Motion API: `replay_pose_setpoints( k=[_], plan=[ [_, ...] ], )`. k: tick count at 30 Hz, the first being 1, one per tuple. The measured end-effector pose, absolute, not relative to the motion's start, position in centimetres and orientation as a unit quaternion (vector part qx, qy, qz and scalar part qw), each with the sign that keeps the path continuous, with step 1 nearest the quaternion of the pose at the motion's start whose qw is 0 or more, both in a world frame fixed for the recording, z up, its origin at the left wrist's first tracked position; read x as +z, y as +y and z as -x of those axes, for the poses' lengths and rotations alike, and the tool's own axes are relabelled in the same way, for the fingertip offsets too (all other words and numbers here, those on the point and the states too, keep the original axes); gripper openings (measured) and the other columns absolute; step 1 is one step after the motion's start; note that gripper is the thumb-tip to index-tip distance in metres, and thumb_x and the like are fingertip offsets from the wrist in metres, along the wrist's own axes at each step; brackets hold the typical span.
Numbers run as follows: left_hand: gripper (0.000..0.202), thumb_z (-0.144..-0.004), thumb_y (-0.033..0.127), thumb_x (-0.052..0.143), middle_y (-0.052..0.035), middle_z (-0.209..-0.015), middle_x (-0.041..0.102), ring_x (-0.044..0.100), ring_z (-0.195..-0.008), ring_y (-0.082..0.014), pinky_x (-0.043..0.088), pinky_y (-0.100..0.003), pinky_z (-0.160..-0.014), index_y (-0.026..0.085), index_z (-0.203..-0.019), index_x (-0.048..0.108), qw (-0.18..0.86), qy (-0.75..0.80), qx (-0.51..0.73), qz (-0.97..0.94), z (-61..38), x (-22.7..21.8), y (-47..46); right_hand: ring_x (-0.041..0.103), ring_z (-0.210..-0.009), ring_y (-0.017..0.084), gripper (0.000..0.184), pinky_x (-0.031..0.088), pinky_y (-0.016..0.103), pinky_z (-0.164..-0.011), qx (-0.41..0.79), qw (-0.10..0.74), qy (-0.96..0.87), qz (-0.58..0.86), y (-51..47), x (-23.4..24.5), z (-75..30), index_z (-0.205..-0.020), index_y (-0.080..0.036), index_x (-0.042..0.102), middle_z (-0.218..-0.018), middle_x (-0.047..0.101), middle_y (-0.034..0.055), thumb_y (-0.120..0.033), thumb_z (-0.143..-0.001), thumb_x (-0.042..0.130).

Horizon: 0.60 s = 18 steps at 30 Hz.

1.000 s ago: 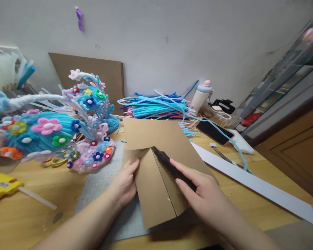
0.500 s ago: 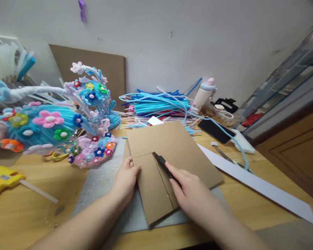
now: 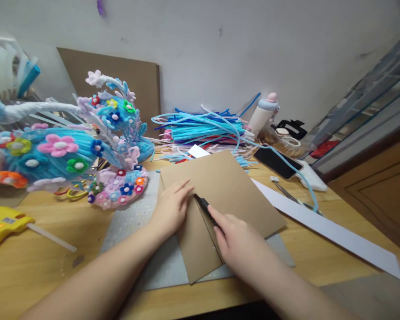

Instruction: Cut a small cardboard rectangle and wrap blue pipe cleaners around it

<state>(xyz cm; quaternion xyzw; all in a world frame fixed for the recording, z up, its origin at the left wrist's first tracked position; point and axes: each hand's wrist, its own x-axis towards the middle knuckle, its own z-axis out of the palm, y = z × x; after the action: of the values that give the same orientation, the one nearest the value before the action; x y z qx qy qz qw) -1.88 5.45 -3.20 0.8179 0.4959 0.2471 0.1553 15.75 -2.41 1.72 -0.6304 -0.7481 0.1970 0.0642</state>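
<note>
A brown cardboard sheet [image 3: 240, 191] lies over a grey cutting mat [image 3: 166, 262] on the table. In my right hand [image 3: 242, 242] is a black utility knife [image 3: 206, 209], closed in the fingers. Its tip meets the cardboard at the upper end of a long cut line, which runs down to the sheet's near edge. My left hand [image 3: 171, 206] rests on the cardboard left of the knife tip, fingers stretched out towards it. That hand covers much of the cross line seen earlier on the sheet.
Left stand a flower-covered pipe cleaner craft [image 3: 66, 151] and a yellow glue gun [image 3: 10, 226]. Behind are a pipe cleaner pile [image 3: 203, 129] and a bottle [image 3: 263, 115]. A phone [image 3: 276, 162], scissors [image 3: 291, 195] and a white strip [image 3: 330, 226] lie right.
My left hand has moved from the cardboard's left edge up onto its face, fingers now extended near the knife tip. The knife tip stays at about the same spot on the sheet.
</note>
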Motion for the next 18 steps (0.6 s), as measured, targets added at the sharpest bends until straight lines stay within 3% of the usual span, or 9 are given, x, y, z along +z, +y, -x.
replay_pose_setpoints(
  k=[3,7,18],
  plan=[
    [0.040,-0.090,0.021,0.035,-0.0049,-0.141,0.043,0.033,-0.132,-0.0224,0.026,-0.045,-0.109,0.020,-0.127,0.050,0.131,0.482,0.182,-0.847,1.9,-4.3,6.2,0.065,-0.083,0.026,0.052,0.048,0.036,-0.069,0.171,0.000,-0.745,0.645,-2.0,3.0,-14.9,-0.135,-0.018,0.044,-0.095,0.067,0.0148,-0.014,-0.083,0.040],
    [0.044,-0.092,0.022,0.031,-0.0037,-0.145,0.036,0.029,-0.134,-0.0226,0.023,-0.047,-0.110,0.022,-0.135,0.041,0.130,0.491,0.159,-0.847,1.6,-5.0,5.7,0.067,-0.073,0.025,0.050,0.045,0.032,-0.058,0.146,-0.053,-0.745,0.649,-1.5,4.3,-13.7,-0.133,-0.018,0.045,-0.088,0.069,0.0133,-0.015,-0.083,0.041],
    [0.045,-0.091,0.023,0.028,-0.0031,-0.146,0.034,0.027,-0.135,-0.0223,0.019,-0.048,-0.109,0.023,-0.135,0.039,0.131,0.503,0.150,-0.841,1.5,-4.9,5.2,0.067,-0.067,0.023,0.034,0.039,0.029,-0.052,0.136,-0.059,-0.755,0.638,-1.6,5.3,-13.2,-0.116,-0.018,0.057,-0.081,0.070,0.0128,-0.020,-0.087,0.039]
  ],
)
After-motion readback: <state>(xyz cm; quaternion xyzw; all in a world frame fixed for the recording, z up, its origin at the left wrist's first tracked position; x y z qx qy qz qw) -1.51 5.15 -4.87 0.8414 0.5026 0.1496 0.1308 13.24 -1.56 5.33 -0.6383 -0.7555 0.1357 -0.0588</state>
